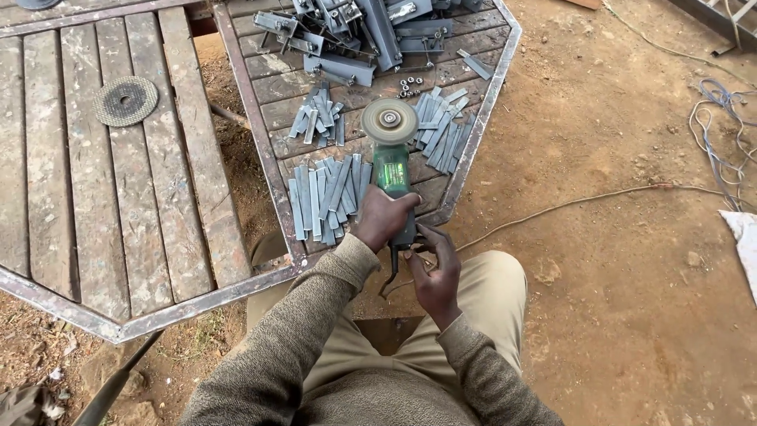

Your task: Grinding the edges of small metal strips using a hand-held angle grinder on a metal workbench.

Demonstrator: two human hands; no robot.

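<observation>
My left hand [382,218] grips the body of a green angle grinder [392,170], whose worn round disc [389,121] lies face up on the wooden table top [272,83]. Just behind the grinder's rear end, my right hand [435,274] has its fingers curled around the black cable [389,276] where it leaves the tool. Piles of short flat grey metal strips lie on either side of the grinder: one pile at the left [327,197], another at the right [441,130], and a third farther back [319,118].
Larger steel brackets and clamps [355,35] are heaped at the table's far end, with a few nuts [410,85] nearby. A second wooden panel in a metal frame [118,181] at the left carries a spare grinding disc [125,100]. Cables [714,134] run over the dirt at the right.
</observation>
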